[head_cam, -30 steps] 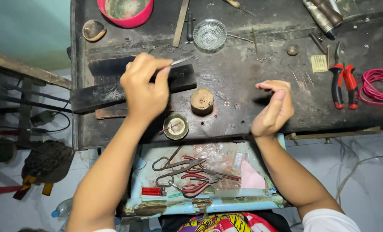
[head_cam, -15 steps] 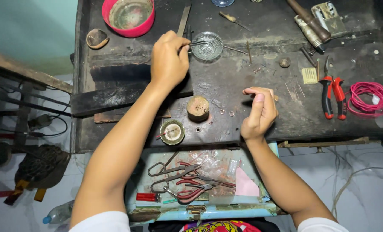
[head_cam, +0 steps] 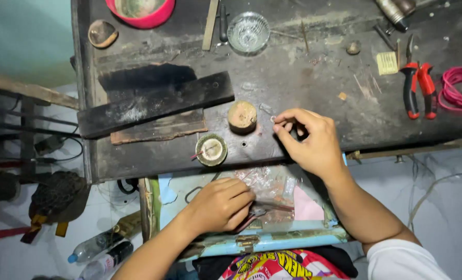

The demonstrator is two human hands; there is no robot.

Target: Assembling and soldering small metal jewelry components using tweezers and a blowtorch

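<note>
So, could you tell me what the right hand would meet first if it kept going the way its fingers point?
The right hand points left along the bench. First in that line is probably the round wooden block, just past the fingertips, though depth is hard to judge from above.

Dark, scuffed, matt bench (head_cam: 303,78), charred rough wooden plank (head_cam: 153,103), small round wooden block (head_cam: 242,116), clear glossy glass bowl (head_cam: 248,32), glossy red plastic-handled pliers (head_cam: 417,85), chipped blue-painted drawer (head_cam: 272,241)

the left hand (head_cam: 218,205) came down off the bench (head_cam: 314,83) into the drawer (head_cam: 272,241) onto the pliers (head_cam: 259,212). the right hand (head_cam: 308,140) moved beside the wood stub (head_cam: 242,116).
</note>
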